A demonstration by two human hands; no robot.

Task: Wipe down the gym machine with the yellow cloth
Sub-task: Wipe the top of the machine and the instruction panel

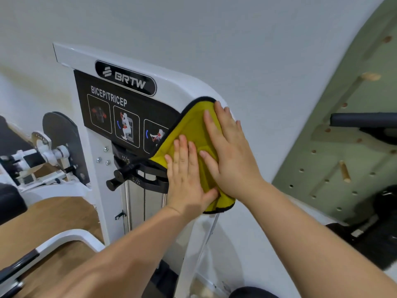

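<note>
The white gym machine (94,134) stands in front of me, with a black BICEP/TRICEP label on its upper frame. A yellow cloth (189,130) with a black hem lies flat against the right edge of that frame, covering part of the label. My left hand (185,177) presses the cloth's lower part with straight fingers, thumb spread to the right. My right hand (227,147) lies flat on the cloth's upper right part, fingers pointing up and left. Both forearms reach in from the bottom of the view.
A black adjustment lever (124,173) and guide rods sit just left of my left hand. A white wall is behind the machine. A green pegboard (348,147) with wooden pegs leans at right, with dark equipment (365,121) before it. Wooden floor shows at lower left.
</note>
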